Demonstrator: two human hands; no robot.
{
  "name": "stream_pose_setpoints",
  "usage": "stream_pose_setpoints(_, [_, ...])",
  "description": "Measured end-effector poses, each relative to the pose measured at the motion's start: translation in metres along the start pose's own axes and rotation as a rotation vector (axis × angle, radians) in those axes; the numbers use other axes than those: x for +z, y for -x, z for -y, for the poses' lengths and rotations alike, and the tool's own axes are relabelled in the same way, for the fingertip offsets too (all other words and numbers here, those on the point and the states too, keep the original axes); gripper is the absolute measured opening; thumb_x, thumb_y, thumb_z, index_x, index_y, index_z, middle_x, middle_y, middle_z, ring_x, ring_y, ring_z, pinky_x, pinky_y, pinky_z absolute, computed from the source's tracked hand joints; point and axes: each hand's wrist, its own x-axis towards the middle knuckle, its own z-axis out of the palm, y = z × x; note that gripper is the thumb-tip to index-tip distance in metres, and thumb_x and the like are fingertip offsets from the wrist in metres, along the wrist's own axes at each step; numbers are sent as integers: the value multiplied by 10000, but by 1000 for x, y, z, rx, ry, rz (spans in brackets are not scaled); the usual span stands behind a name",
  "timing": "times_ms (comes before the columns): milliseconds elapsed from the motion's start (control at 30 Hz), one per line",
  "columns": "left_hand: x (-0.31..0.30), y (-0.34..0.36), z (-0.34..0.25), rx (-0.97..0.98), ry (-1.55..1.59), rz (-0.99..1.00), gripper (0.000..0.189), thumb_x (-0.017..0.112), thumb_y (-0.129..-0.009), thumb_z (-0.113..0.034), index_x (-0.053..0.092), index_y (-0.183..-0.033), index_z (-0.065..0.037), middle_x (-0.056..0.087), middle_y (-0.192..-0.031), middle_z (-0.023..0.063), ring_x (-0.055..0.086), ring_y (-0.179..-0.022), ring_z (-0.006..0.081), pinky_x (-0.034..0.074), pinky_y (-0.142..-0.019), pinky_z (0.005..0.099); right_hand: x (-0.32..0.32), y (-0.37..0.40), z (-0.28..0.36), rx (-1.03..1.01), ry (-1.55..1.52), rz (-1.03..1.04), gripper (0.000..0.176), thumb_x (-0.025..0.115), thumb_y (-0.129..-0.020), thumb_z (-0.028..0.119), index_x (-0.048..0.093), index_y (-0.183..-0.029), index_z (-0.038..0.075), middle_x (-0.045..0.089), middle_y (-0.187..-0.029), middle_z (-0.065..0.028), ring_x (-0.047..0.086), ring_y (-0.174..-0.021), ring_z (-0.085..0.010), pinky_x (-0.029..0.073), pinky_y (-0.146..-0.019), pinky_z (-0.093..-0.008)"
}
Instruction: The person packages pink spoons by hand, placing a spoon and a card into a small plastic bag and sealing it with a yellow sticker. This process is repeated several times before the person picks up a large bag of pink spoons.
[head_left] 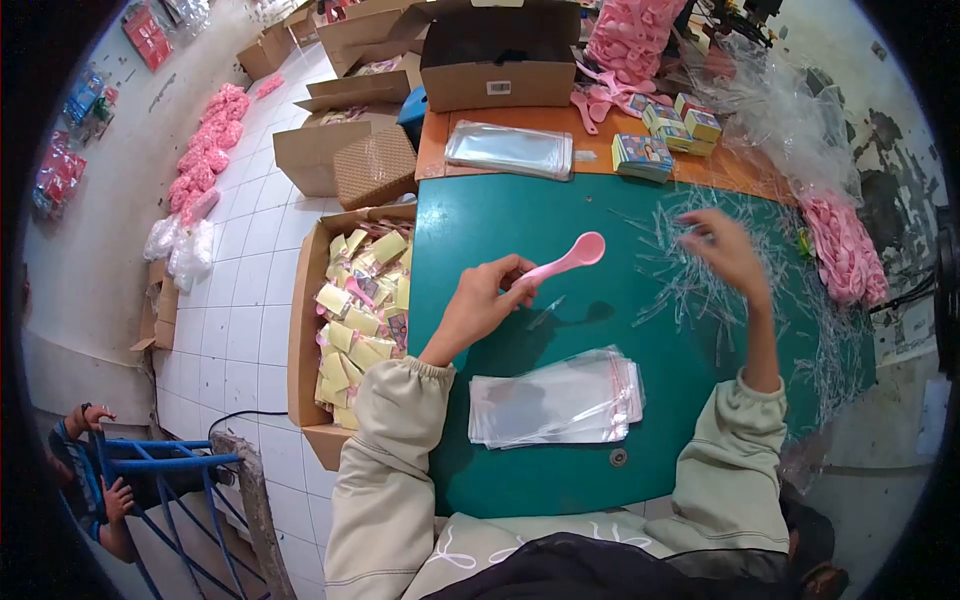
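A pink plastic spoon [570,258] is held by its handle between the thumb and fingers of my left hand [487,300], its bowl pointing right. My right hand [727,250] is raised over a scattered heap of thin clear plastic strips [690,275]; its fingers are bent but apart, with nothing visible between them. One loose strip [546,313] lies below the spoon. In front of me a stack of clear plastic bags [550,400] rests on the green table top [520,480].
On my left stands a carton [303,330] of packed pieces with cream cards. Across the table are another bag stack [510,148], small boxes [642,156], an open brown box [500,85] and pink spoons [632,40]. A bundle of pink spoons [845,250] lies right. Another person's hand [118,498] touches blue metal bars [180,463].
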Motion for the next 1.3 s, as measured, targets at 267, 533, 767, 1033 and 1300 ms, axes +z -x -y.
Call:
stream_pose_setpoints(267, [-9,-7,-2,-78,475,-286,281,511,-928,-219,520,-1117,-11,630,-919,81,604,-813,119,485,-695,240,106,-2,62,-752,-91,368,289,612,-735,16,645,-1018,65,604,-1108,-122,585,-971,-272,475,-821,-349])
stream_pose_setpoints(533, [9,0,-12,-31,611,-166,293,560,-899,-217,527,-1119,-25,622,-996,90,579,-859,110,452,-720,223,6,15,5,-15,561,-146,346,608,-776,152,595,-1084,-4,529,-1203,-205,491,-1139,-313,387,-952,-389])
stream_pose_setpoints(767, [29,11,-26,-96,572,-39,258,641,-835,-154,585,-1045,-16,595,-875,8,527,-765,85,418,-681,218,57,15,106,-56,-616,271,318,671,-796,141,589,-1068,-2,622,-993,-119,618,-865,-178,499,-749,-301])
stream_pose_setpoints(1033, [53,30,-16,110,-227,157,287,694,-777,-262,608,-936,-38,607,-913,95,590,-750,183,474,-634,276,12,15,87,-126,-308,-98,132,550,-842,49,607,-944,-14,631,-862,-103,616,-728,-123,496,-623,-225])
stream_pose_setpoints(1300, [54,26,-10,108,-53,263,183,684,-770,-163,604,-828,-9,642,-694,90,606,-589,191,475,-574,298,13,23,100,-82,-187,557,63,556,-811,10,597,-837,-30,629,-693,-99,621,-559,-147,479,-501,-261])
